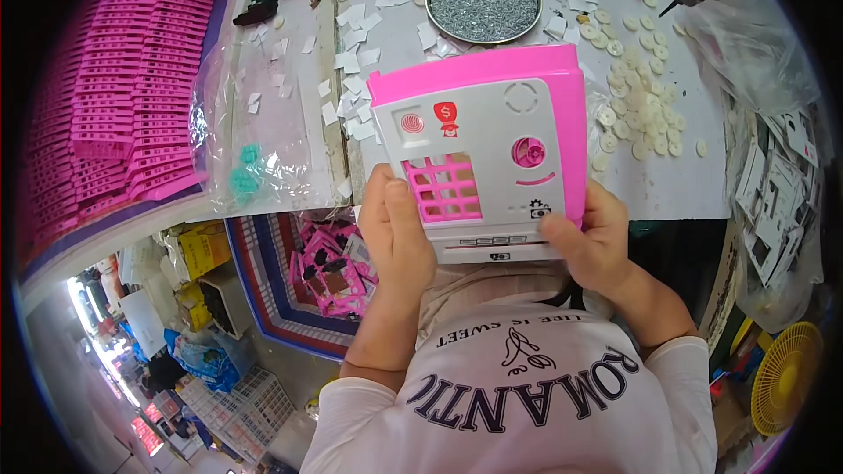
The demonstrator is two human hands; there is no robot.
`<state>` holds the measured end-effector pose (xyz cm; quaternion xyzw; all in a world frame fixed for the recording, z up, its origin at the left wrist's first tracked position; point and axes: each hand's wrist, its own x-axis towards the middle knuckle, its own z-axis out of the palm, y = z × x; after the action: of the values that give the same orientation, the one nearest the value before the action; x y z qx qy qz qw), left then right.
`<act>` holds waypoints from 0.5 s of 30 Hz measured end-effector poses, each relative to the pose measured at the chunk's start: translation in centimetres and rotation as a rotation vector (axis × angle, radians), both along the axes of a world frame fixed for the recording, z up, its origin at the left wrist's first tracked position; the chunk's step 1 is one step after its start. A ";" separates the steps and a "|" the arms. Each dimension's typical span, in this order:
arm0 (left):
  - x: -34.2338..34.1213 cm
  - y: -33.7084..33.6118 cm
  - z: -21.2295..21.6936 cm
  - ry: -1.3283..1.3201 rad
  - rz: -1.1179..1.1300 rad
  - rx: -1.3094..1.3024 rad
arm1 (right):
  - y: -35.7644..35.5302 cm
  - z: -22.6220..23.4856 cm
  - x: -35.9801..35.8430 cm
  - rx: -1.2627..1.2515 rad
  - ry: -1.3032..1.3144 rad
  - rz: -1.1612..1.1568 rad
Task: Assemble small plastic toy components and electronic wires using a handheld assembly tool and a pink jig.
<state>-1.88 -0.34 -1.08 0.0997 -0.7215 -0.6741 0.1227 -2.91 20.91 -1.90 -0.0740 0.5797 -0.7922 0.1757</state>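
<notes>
One pink case [505, 167] with a white front — one barred window [448, 188], one round opening [529, 153], two red prints [446, 116] — is tilted above the near edge of the worktop [694, 197], before one round tin [485, 40]. Forearms [382, 338] angled inward, the left hand [402, 237] and right hand [597, 246] grip its opposite sides, fingers closed round it.

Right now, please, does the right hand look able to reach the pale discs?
Probably yes, if freed: the right hand holds the panel, but the pale discs lie uncovered on the table beyond.
</notes>
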 end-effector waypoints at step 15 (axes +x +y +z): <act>-3.5 -1.7 -0.4 0.417 -0.180 -0.186 | 1.8 4.0 -7.1 -0.084 0.330 -0.099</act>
<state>-5.39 -2.03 -1.47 -0.1181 -0.7454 -0.6191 0.2172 -10.04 22.74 2.13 -0.1818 0.5702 -0.8004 0.0358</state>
